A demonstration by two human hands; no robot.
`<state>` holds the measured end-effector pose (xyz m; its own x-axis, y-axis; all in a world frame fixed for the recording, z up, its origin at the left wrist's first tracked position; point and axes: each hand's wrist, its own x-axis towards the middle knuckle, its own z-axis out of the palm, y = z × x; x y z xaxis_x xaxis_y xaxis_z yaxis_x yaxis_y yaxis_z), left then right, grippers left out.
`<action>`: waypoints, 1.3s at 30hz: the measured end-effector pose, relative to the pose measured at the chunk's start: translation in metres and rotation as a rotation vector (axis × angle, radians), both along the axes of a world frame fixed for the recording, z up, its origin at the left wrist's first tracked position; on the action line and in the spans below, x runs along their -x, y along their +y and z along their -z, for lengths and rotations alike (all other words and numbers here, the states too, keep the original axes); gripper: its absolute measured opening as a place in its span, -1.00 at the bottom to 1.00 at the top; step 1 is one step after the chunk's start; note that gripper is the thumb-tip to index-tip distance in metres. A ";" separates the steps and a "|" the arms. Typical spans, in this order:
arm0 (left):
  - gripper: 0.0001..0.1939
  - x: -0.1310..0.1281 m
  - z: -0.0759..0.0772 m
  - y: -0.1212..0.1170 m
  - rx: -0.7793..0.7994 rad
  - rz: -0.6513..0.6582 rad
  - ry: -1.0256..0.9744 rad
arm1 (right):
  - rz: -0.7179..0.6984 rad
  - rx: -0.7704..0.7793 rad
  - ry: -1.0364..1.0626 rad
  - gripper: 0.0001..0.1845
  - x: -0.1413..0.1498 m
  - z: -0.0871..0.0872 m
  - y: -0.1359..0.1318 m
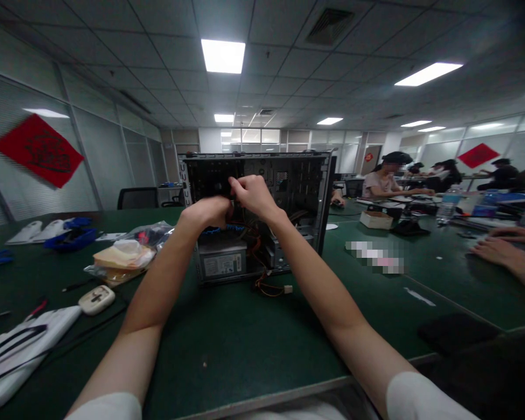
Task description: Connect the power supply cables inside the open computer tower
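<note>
An open desktop computer case (pixel 289 181) stands upright on the green table (pixel 245 344), its side panel off and its inside facing me. A grey power supply (pixel 221 259) sits at the bottom, with orange and blue cables beside it. Both my arms reach into the case. My left hand (pixel 205 211) is curled into a closed grip at mid height inside the case; what it holds is hidden. My right hand (pixel 251 195) is just beside it, fingers pinched together on a small dark part I cannot name.
Clear plastic bags (pixel 122 256) with parts lie left of the case, a small white device (pixel 96 299) nearer me, and blue gloves (pixel 70 236) farther left. A cable connector (pixel 286 289) trails out. Another person's hands (pixel 503 245) rest at right; several people sit behind.
</note>
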<state>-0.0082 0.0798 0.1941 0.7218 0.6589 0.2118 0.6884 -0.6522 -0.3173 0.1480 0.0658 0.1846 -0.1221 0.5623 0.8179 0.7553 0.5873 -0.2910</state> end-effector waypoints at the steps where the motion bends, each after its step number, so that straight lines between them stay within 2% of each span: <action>1: -0.79 -0.001 0.000 0.001 0.019 0.015 0.007 | -0.026 -0.005 0.014 -0.49 -0.002 0.000 -0.002; 5: -0.84 0.002 -0.006 -0.007 0.047 0.245 -0.040 | -0.103 -0.010 0.046 -0.52 -0.005 -0.001 -0.005; 9: -0.89 0.000 -0.011 -0.023 -0.204 0.328 -0.096 | -0.102 -0.055 0.122 -0.56 -0.006 -0.004 -0.002; 12: -0.86 -0.006 -0.011 -0.026 -0.377 0.385 -0.103 | -0.195 -0.050 0.214 -0.59 -0.011 -0.007 0.001; 15: -0.79 -0.010 -0.011 -0.023 -0.483 0.432 -0.098 | -0.360 0.114 0.297 -0.56 -0.019 -0.009 -0.001; 19: -0.67 -0.008 -0.012 -0.020 -0.579 0.481 -0.153 | -0.563 0.481 0.312 -0.46 -0.035 -0.007 -0.015; 22: -0.67 -0.002 -0.015 -0.024 -0.562 0.530 -0.228 | -0.665 0.672 0.175 -0.43 -0.047 -0.005 -0.025; 24: -0.65 0.002 -0.018 -0.028 -0.524 0.574 -0.303 | -0.707 0.706 0.084 -0.50 -0.051 -0.005 -0.030; 27: -0.71 0.006 -0.021 -0.037 -0.494 0.631 -0.365 | -0.752 0.660 -0.009 -0.64 -0.053 -0.008 -0.035; 31: -0.75 0.008 -0.022 -0.044 -0.459 0.635 -0.335 | -0.825 0.647 -0.149 -0.58 -0.054 -0.014 -0.042; 36: -0.61 0.004 -0.019 -0.039 -0.352 0.650 -0.479 | -0.763 0.580 -0.191 -0.52 -0.060 -0.018 -0.049; 39: -0.55 0.004 -0.019 -0.036 -0.206 0.659 -0.564 | -0.734 0.477 -0.156 -0.50 -0.067 -0.021 -0.051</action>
